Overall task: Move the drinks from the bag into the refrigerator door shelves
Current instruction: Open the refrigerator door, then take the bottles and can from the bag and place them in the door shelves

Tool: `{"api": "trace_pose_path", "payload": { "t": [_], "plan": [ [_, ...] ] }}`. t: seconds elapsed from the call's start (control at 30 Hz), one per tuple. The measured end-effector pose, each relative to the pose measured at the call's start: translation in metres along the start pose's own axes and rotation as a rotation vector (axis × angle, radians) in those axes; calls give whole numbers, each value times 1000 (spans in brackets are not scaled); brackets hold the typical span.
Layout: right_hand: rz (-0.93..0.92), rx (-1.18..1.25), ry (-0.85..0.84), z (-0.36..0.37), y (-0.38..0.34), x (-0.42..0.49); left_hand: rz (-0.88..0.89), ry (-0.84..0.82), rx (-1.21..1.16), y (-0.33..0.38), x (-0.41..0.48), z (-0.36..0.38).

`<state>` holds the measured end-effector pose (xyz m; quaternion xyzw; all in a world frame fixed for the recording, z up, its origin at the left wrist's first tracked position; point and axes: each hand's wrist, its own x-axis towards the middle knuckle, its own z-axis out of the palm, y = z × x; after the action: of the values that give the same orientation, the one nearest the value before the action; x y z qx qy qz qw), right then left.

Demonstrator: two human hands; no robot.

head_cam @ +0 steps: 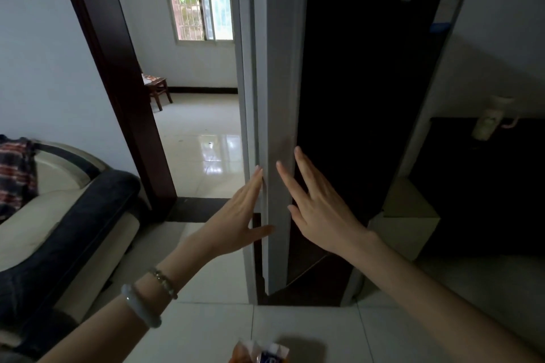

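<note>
Left hand and right hand are flanking the door edge, fingers straight, gripping nothing. Best be curling fingertips behind it, pulling evenly.

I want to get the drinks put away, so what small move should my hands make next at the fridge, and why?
Probably pull the fridge door open by its edge. The left hand has straight fingers at the seam, the right hand is spread open beside it, no door shelves show, and the bag lies on the floor.
</note>
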<state>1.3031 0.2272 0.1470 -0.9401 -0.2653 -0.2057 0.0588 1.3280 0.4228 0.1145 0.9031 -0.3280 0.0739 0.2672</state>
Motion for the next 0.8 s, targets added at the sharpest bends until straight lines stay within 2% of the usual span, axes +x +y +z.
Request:
{"api": "trace_pose_path", "payload": {
  "t": [0.27,0.53,0.7,0.8],
  "plan": [
    [110,-16,-39,-43,9,-114,97,-2,99,104,-28,55],
    [291,-146,19,-87,25,-206,272,15,439,178,-20,112],
    [414,-171,21,-113,43,-246,420,11,495,213,-1,135],
    [511,-251,23,-124,59,-266,445,31,471,225,10,138]
  ]
}}
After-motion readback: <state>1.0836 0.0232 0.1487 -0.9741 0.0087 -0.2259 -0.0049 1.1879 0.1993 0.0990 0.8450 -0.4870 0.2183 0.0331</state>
